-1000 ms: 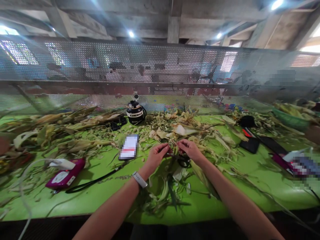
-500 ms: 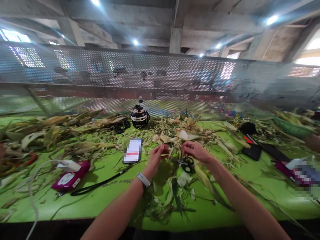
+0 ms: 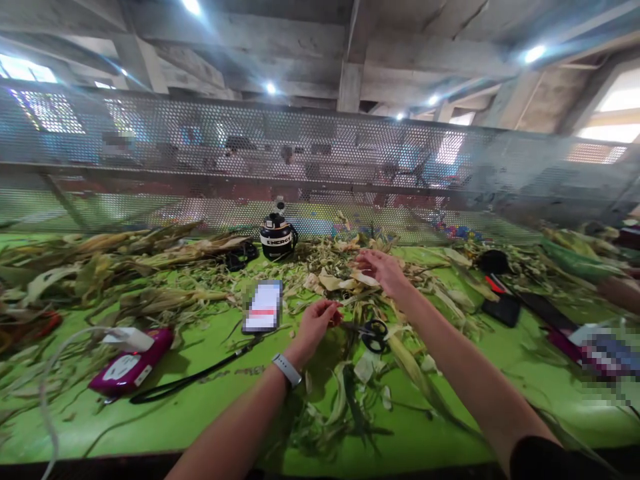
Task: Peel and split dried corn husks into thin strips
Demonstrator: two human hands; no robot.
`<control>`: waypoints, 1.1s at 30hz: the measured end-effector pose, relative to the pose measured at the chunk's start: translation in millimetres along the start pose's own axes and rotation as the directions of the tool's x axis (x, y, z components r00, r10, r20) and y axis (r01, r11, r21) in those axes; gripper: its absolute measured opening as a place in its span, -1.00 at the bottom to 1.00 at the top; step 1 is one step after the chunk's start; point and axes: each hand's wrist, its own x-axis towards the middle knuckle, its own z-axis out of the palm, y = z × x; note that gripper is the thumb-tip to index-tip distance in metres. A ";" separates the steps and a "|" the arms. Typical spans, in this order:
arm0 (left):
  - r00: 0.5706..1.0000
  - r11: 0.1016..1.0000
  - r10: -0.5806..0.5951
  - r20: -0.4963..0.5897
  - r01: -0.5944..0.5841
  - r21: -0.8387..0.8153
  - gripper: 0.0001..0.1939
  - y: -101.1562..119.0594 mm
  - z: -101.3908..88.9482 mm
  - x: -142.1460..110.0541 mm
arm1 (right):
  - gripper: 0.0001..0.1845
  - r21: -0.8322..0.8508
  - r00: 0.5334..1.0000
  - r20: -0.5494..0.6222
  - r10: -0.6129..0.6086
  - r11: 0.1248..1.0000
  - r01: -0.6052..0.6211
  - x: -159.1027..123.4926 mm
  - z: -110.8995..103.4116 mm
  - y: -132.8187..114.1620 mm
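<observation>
My left hand (image 3: 319, 321) is closed, thumb against fingertips, low over the green tabletop; whatever it may hold is too small to make out. A pair of black-handled scissors (image 3: 375, 335) lies just right of it. Farther forward, my right hand (image 3: 383, 270) reaches over a heap of dry corn husk scraps (image 3: 330, 280), its fingers stretched out and apart. Nothing shows in that hand. Below the scissors lie a long pale corn husk (image 3: 414, 363) and a small litter of green and cream husk bits (image 3: 343, 400).
A phone (image 3: 263, 307) with a black strap, a purple power strip (image 3: 133, 363) and a black bottle (image 3: 277, 239) stand to the left. Long husks (image 3: 150, 243) cover the back left. A green basket (image 3: 575, 257) sits far right. A perforated metal screen (image 3: 320, 167) closes the back.
My right hand has left the spot beside my left hand and moved forward over the husk heap, its fingers opening. My left hand has come slightly nearer, and the scissors show more fully.
</observation>
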 end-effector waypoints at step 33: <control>1.000 0.999 0.009 0.017 -0.010 0.040 -0.70 -0.1 0.3 1.9 | -0.64 -0.851 0.948 -0.043 -0.317 0.509 0.131 57.4 -12.0 -34.7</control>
